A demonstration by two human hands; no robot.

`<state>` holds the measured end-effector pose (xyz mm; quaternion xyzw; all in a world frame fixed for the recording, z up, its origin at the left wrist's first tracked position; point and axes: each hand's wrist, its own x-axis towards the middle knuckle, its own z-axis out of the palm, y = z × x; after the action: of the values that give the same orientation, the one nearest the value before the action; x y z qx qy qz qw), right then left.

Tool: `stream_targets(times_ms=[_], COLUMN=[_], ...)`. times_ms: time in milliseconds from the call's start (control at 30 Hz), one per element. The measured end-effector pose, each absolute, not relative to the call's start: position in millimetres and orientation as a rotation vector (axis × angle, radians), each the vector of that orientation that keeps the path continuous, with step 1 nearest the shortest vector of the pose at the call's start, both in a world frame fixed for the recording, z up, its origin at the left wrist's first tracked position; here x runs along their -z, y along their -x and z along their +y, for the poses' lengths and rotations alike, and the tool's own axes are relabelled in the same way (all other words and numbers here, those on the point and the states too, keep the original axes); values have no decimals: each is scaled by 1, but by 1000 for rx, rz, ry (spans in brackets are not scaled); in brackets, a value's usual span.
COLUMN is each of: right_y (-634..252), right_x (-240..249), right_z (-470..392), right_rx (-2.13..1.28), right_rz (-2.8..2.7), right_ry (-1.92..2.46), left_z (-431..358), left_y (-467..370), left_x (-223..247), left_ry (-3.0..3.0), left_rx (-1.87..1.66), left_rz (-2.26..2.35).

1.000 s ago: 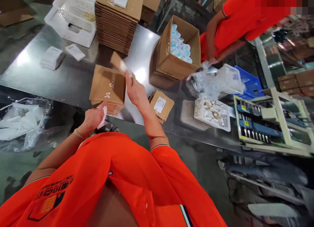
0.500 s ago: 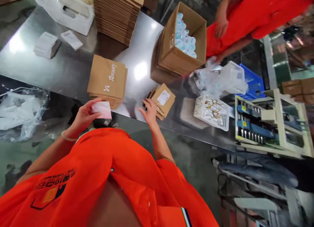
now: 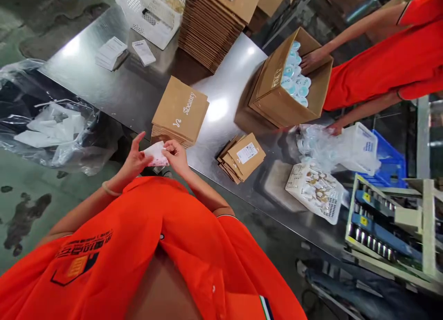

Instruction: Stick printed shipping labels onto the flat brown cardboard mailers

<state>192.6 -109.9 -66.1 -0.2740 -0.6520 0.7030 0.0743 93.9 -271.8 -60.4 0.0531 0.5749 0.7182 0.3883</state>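
Paper slip (image 3: 157, 154), one counted, I record at the near edge of the desk (image 3: 128, 93) by one printed carton stack (image 3: 180, 110), grasped in both grips, left hand (image 3: 134, 162) with index finger raised, right hand (image 3: 178, 157) having since left one labelled carton pile (image 3: 244, 158).

White bin (image 3: 362, 144) — blue crate (image 3: 392, 160) beside it
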Motion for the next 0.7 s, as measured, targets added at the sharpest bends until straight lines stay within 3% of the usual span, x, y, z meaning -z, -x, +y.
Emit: stream_targets(times_ms=[233,467,700], right_y=[-196,-216,-223], right_x=[46,52,41], right_z=[-96,-89,-84], right_rx=[-2097,-1442,-1028], right_rz=[-2066,-2335,-2554], right_ry=[830,698,648], left_z=[-260,-235,-227], left_y=[-97,-86,-72], left_x=[45,42,46], left_ry=[-191,-245,-303], left_rx=[-1717,-1623,-1485], left_rz=[1654,1702,1654])
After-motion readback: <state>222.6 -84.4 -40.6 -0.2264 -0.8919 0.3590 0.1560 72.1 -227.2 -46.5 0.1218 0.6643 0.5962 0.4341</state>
